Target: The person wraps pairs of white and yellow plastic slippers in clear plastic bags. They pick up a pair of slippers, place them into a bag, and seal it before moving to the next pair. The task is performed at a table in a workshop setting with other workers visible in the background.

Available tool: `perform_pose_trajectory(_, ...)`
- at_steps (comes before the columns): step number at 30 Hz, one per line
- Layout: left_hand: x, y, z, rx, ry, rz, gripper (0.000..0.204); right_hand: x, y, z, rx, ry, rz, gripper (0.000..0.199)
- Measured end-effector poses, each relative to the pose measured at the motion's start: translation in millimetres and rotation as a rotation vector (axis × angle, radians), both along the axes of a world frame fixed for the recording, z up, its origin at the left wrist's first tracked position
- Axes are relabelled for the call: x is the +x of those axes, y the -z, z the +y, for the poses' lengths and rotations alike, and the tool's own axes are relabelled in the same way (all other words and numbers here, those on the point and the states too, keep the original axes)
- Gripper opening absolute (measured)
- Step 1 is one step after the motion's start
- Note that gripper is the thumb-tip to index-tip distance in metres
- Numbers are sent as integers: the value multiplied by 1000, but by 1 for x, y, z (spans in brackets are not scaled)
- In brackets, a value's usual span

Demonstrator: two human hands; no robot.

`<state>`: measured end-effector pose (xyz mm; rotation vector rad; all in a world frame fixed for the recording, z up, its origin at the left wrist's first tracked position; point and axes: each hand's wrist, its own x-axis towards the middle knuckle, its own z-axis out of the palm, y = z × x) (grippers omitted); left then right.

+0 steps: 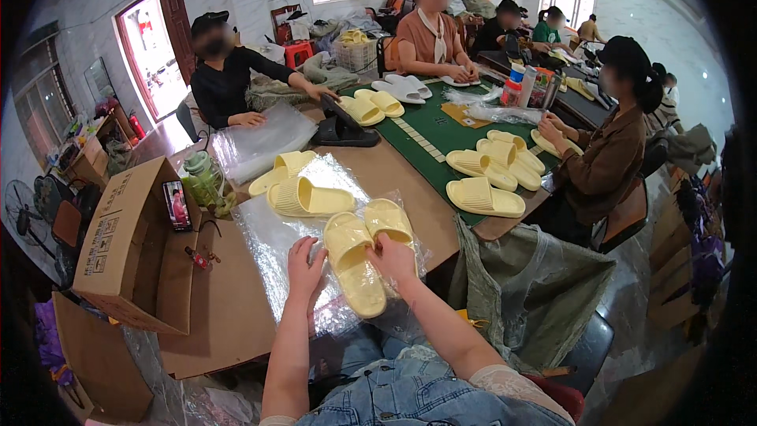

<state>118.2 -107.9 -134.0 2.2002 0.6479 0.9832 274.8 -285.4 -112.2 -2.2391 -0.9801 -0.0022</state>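
Note:
In front of me is a pair of pale yellow slippers in clear, shiny plastic. The left slipper [356,272] points away from me, its sole side toward my lap. Beside it, the right slipper [388,216] is partly covered by my right hand [394,259], whose fingers are closed round its near part. My left hand [304,268] rests beside the left slipper with its fingers stretched out, over a stack of clear plastic bags [264,229]. Just beyond lies another yellow pair, its nearer slipper [307,198] resting on the bags.
A cardboard box [118,244] with a phone [177,205] stands at left, near a green jug [206,177]. More yellow slippers [485,197] and black slippers [344,130] lie across the table. Several people sit around it. A grey-green sack [520,284] hangs at right.

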Motion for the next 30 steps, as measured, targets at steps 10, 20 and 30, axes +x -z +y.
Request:
perform_pose_trajectory(10, 1, -1, 0, 1, 1, 2, 37, 1, 3, 1, 30, -9, -21, 35)
perform_pose_trajectory(20, 1, -1, -1, -1, -9, -5, 37, 0, 2, 1, 40, -10, -36, 34)
perform_pose_trajectory(30, 1, 1, 1, 9, -1, -7, 36, -2, -3, -1, 51, -15, -29, 35)
